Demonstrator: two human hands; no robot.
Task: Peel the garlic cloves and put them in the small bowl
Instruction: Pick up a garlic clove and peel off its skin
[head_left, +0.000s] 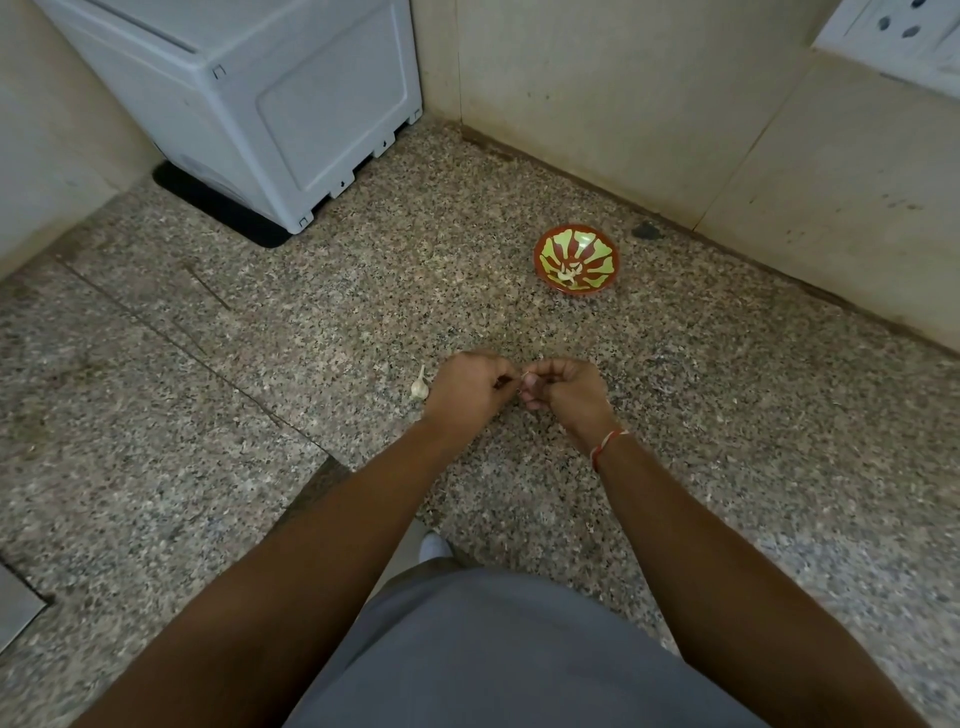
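Note:
My left hand (467, 387) and my right hand (563, 387) meet over the speckled granite counter (727, 415), fingers curled, pinching a small garlic clove (524, 375) between them; the clove is mostly hidden by the fingertips. A garlic bulb (418, 385) lies on the counter just left of my left hand. The small red bowl (576, 260) with a yellow-green pattern stands further back to the right, holding a few pale peeled cloves (566, 275).
A white appliance (249, 98) on a black mat stands at the back left. Tiled walls close the back and right sides, with a wall socket (893, 31) at top right. A dark speck (647, 230) lies behind the bowl.

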